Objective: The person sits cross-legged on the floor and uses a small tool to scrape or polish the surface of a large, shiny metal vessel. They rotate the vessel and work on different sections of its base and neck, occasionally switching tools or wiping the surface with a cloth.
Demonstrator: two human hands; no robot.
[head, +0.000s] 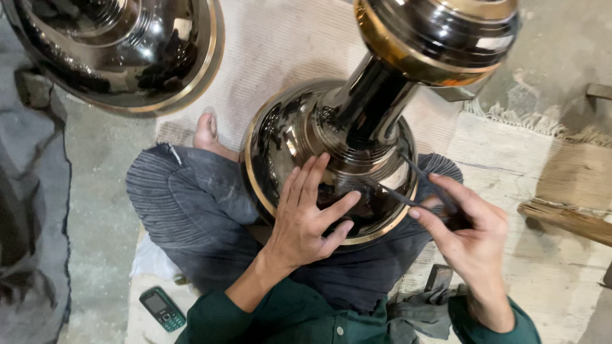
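Your left hand (305, 220) lies spread, fingers flat on the dark polished metal base (331, 159) resting in your lap, while your right hand (468, 236) pinches a thin tool (428, 185) whose tip meets the base's surface. Most of that surface already gleams, brass rim (255, 185) included; how much remains under the tool cannot be told.

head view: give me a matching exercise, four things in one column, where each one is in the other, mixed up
Things:
1. left hand
2. right hand
3. mobile phone
4. second metal piece

Places:
A. on the mat at lower left
B. fingers spread flat on the shiny metal base
C. top left, on the floor
D. pinching a thin dark tool

Pairs: 1-B, 2-D, 3-A, 4-C
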